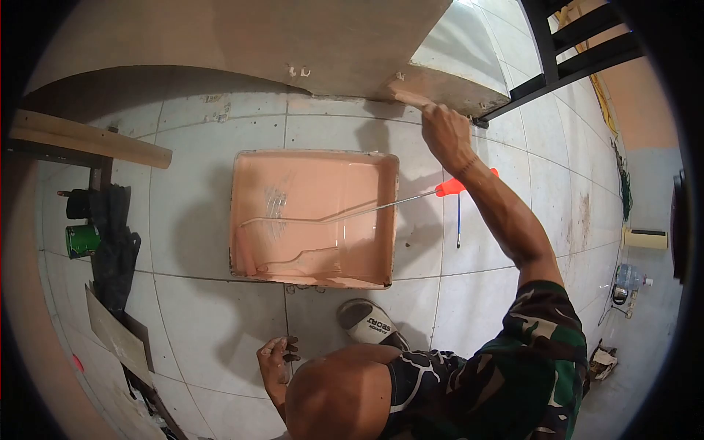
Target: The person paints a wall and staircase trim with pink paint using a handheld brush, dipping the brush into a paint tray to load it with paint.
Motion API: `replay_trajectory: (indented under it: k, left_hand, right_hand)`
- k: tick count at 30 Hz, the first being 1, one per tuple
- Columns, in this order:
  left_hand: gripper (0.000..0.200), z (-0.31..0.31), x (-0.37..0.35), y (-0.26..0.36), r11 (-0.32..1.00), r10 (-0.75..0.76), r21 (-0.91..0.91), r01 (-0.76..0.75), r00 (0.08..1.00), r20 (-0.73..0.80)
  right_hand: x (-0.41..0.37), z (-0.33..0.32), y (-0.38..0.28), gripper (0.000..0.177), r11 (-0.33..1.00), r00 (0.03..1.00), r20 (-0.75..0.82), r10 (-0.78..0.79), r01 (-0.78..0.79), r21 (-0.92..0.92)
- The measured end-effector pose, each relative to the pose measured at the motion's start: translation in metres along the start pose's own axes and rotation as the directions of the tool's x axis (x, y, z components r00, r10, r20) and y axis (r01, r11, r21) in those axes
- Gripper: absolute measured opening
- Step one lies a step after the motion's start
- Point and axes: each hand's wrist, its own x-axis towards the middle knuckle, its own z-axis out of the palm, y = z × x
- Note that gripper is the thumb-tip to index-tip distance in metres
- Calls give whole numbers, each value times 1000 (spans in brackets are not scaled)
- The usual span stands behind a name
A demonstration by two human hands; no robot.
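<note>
My right hand point(447, 138) is stretched forward, closed around a paintbrush point(412, 97). The peach-coloured brush end touches the low grey wall point(352, 44) near its base; the handle is mostly hidden in my fingers. My left hand point(276, 357) hangs beside my bent knee, paint-smeared, its fingers loosely bent and apart with nothing visible in them. Between my hands and the wall lies a paint tray point(315, 172) coated in peach paint. A paint roller rests across it, its wire frame point(352, 212) leading to an orange handle point(449, 188) under my right forearm.
A thin blue brush point(459, 220) lies on the tiled floor right of the tray. My slippered foot point(370, 323) is close to the tray's front edge. A wooden board point(92, 137), green can point(82, 240) and dark cloth point(114, 257) are at left. Black metal railing point(546, 51) stands upper right.
</note>
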Motion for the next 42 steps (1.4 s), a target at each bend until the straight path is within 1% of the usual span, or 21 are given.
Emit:
replay_trajectory:
  k: [1,3,5,6,8,12,14,15,17,20,21,23,26,28,31,33,34,37,38,39,42]
  left_hand:
    - [23,1,0,1,999,-5,31,5,1000,-7]
    - [23,6,-3,8,998,-13,68,14,1000,-9]
    - [31,15,-6,16,995,-9,96,10,1000,-18]
    - [31,15,-3,15,995,-4,96,6,1000,-16]
    - [29,14,2,10,998,-58,-2,58,998,-39]
    - [26,13,2,14,1000,-10,26,11,1000,-24]
    - [26,9,1,11,998,-48,29,49,998,-29]
    - [26,8,1,8,998,-56,30,57,998,-30]
    - [26,8,4,4,997,-48,64,50,998,-34]
    - [26,12,10,6,998,-53,36,53,999,-8]
    - [26,15,12,9,998,-50,38,49,999,2]
    - [25,22,15,21,996,-49,82,44,997,52]
    - [25,30,19,33,998,11,53,-18,993,118]
    - [25,35,15,40,997,34,71,-42,993,110]
    - [25,42,14,41,996,44,78,-52,994,98]
    - [26,40,8,37,995,13,93,-21,996,90]
    - [25,44,7,36,994,6,107,-14,997,80]
    - [25,41,12,25,993,-24,119,13,996,90]
    - [25,39,14,22,993,-46,112,34,993,107]
    - [25,40,13,25,993,-44,117,31,993,108]
    - [24,43,7,33,992,6,124,-18,996,93]
  right_hand:
    - [-7,-2,1,16,1000,999,-47,22,-23,-21]
    - [-13,4,4,16,1000,998,-63,6,-7,-16]
    - [-10,13,4,16,999,1000,27,-10,11,-53]
    - [-4,18,3,16,999,1000,22,-7,8,-54]
    - [7,27,1,16,998,997,68,-47,50,-45]
    - [18,27,8,16,993,994,65,-86,91,-72]
    - [5,14,14,15,993,995,18,97,-95,-66]
    - [-6,5,20,15,993,994,-45,103,-105,-50]
    - [-25,-17,28,15,989,987,-88,134,-138,-43]
    - [-34,-10,54,16,986,989,-4,145,-145,-78]
    - [-33,-1,63,16,985,988,-8,153,-153,-84]
    - [-24,27,77,17,989,993,35,110,-106,-102]
    - [-7,37,82,18,991,996,29,90,-87,-98]
    - [-6,35,86,19,991,995,39,94,-90,-98]
    - [-9,8,91,17,989,993,-30,113,-116,-90]
    - [-35,-21,84,15,975,967,-150,208,-217,-46]
    - [-43,-25,83,15,975,966,-150,209,-218,-47]
    - [-58,-25,84,14,970,969,-117,219,-229,-86]
    - [-57,-13,85,15,974,977,-62,205,-210,-83]
    - [-54,-1,87,16,979,982,-11,186,-187,-77]
    - [-39,27,86,20,985,986,16,165,-164,-52]
